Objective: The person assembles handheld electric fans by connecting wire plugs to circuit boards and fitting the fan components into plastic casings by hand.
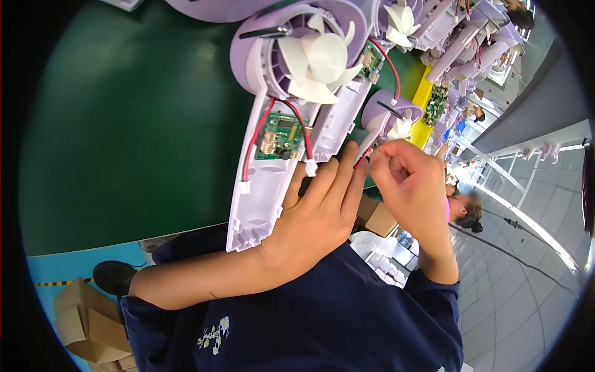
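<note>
My left hand (319, 208) reaches across with its fingers stretched out, their tips beside a small lilac fan housing (378, 111) with white blades. My right hand (412, 183) is closed in a pinch by that housing's lower end; whatever its fingertips hold is hidden. A short red and black wire (362, 159) shows between the two hands. Nearer the left thumb lies a larger open fan housing (248, 214), with a white fan (325, 59), a green circuit board (282, 135) and red wires ending in white plugs (311, 167).
A green tabletop (130, 136) spreads to the left. More fan housings (465, 53) crowd the upper right, past a yellow strip (423, 99) and a pile of circuit boards (437, 105). Cardboard boxes (93, 322) stand lower left. Another person (468, 211) is at the right.
</note>
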{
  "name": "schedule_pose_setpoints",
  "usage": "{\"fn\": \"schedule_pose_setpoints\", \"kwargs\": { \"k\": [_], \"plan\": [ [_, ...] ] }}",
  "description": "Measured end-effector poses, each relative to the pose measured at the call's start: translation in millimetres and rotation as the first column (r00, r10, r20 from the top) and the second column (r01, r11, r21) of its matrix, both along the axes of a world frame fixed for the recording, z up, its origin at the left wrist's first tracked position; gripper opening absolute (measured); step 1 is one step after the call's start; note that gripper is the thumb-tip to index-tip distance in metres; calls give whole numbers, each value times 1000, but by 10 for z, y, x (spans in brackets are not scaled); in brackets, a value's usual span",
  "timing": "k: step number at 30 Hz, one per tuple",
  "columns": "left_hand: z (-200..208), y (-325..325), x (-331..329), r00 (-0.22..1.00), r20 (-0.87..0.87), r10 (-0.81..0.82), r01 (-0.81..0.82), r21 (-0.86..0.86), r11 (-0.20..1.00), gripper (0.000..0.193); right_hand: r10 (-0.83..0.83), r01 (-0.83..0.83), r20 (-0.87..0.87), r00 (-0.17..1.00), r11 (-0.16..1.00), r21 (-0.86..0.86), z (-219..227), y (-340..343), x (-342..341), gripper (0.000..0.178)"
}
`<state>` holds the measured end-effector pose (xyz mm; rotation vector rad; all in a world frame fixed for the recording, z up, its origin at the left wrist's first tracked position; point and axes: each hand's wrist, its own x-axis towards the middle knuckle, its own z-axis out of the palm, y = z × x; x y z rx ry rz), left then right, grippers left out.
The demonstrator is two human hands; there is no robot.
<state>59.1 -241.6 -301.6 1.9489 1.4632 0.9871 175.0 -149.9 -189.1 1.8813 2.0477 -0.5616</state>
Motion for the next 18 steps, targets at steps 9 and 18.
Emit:
{"fn": "schedule_pose_setpoints", "kwargs": {
  "k": [9,18],
  "plan": [
    [14,-20,20,1000,1,0,0,-15,1000,46,144,-149,40,989,978,144,-3,-136,77,10],
    [30,-5,5,1000,6,-1,1,-26,1000,45,366,-369,54,929,902,226,-39,-91,128,15]
  ]
}}
